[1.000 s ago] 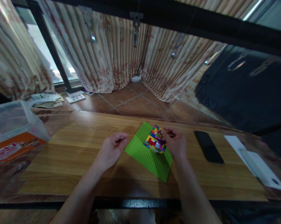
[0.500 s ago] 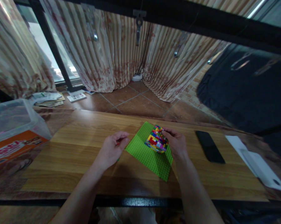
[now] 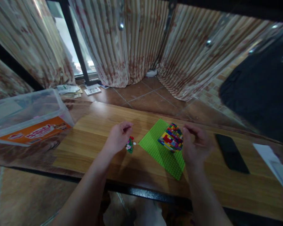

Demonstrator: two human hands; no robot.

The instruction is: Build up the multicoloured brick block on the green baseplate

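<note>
A many-coloured block build of toy bricks (image 3: 171, 138) stands on a green studded baseplate (image 3: 153, 141) on the wooden board. My right hand (image 3: 195, 142) is just right of the build, its fingers bent and blurred by motion, so I cannot make out their grip. To the left of the baseplate, my left hand (image 3: 119, 136) hovers with fingers curled in and thumb near the fingertips. Whatever is between them is hidden. Right beside that hand lies a small pile of loose bricks (image 3: 129, 146), green, red, white and pink.
A black phone (image 3: 232, 153) lies to the right on the wooden board (image 3: 85, 147), with white papers (image 3: 270, 160) beyond it. At the left stands a clear plastic box (image 3: 45, 110) with an orange label. Striped curtains (image 3: 136, 47) hang behind the table.
My right hand has drawn away from the brick build to the right. My left hand has lifted a little, uncovering the loose bricks. The camera has turned, shifting the whole scene rightward.
</note>
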